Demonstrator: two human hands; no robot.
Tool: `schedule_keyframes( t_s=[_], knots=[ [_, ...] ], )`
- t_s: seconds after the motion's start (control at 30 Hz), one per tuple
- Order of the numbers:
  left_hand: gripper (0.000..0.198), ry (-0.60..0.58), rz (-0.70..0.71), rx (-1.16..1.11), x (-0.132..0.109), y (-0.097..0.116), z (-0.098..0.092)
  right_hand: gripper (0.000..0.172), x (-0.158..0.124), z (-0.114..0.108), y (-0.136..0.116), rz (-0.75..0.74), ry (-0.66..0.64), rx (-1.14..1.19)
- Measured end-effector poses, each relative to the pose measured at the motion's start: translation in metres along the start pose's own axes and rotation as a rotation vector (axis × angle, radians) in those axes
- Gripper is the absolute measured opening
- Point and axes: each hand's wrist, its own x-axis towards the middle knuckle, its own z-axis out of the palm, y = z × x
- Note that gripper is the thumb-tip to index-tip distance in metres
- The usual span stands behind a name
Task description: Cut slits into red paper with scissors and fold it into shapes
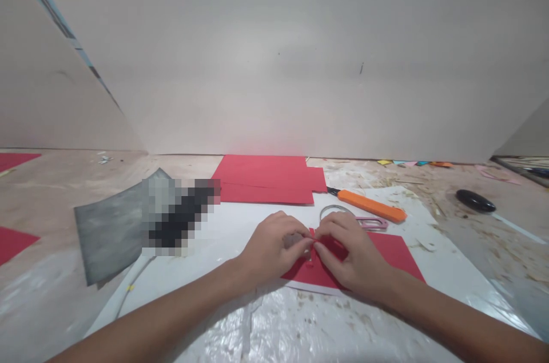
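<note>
A sheet of red paper (397,257) lies on the white work surface under both hands. Above it, my left hand (278,246) and my right hand (349,248) meet, thumb and forefinger closed on each. Between the fingertips is a thin red paper strip (312,257), pinched from both sides. Beyond my right hand lie pink-handled scissors (375,224), partly hidden by the fingers, and an orange utility knife (371,206). More red paper (266,180) rests flat behind the hands, near the wall.
A grey sheet (111,231) is at the left, beside a pixelated dark object (180,220). To the right sits a shiny black oval object (475,201) with a pale strip. Small coloured paper scraps (412,163) line the base of the white wall (274,66).
</note>
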Motion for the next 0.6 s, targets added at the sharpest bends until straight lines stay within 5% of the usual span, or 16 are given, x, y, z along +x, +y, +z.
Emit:
schedule_keyframes(
  t_s=[0.6],
  knots=[
    [0.009, 0.005, 0.048, 0.019, -0.0001, -0.0031, 0.001, 0.014, -0.0005, 0.0011, 0.0009, -0.006, -0.017, -0.037]
  ],
)
